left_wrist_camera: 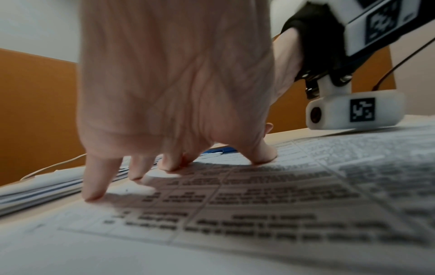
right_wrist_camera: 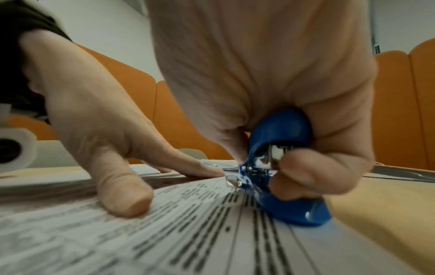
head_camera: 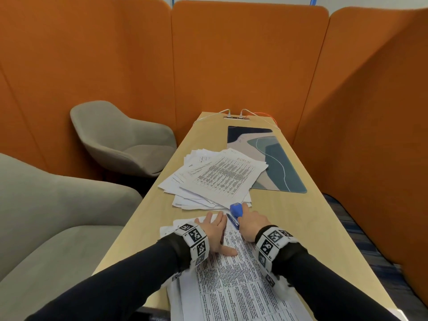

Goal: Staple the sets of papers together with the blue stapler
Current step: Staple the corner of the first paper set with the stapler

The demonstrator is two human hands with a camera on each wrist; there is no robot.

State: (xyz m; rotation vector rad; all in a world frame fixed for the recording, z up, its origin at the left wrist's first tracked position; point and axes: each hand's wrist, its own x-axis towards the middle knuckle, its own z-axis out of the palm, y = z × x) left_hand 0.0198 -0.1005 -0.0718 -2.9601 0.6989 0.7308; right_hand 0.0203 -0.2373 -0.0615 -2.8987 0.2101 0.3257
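Note:
A set of printed papers (head_camera: 234, 286) lies at the near end of the table. My left hand (head_camera: 214, 230) presses flat on it with fingers spread; its fingertips (left_wrist_camera: 94, 195) and thumb (right_wrist_camera: 124, 201) touch the sheet (left_wrist_camera: 259, 214). My right hand (head_camera: 252, 224) grips the blue stapler (head_camera: 236, 214), whose jaws stand apart at the far right corner of the papers (right_wrist_camera: 188, 232). In the right wrist view the stapler (right_wrist_camera: 282, 167) is held between thumb and fingers, its base on the sheet's edge. A looser pile of papers (head_camera: 213, 179) lies farther along the table.
A patterned desk mat (head_camera: 273, 158) lies beyond the pile on the wooden table (head_camera: 301, 228), with white cables (head_camera: 231, 112) at the far end. Two grey chairs (head_camera: 120, 137) stand to the left. Orange partition panels (head_camera: 243, 54) surround the table.

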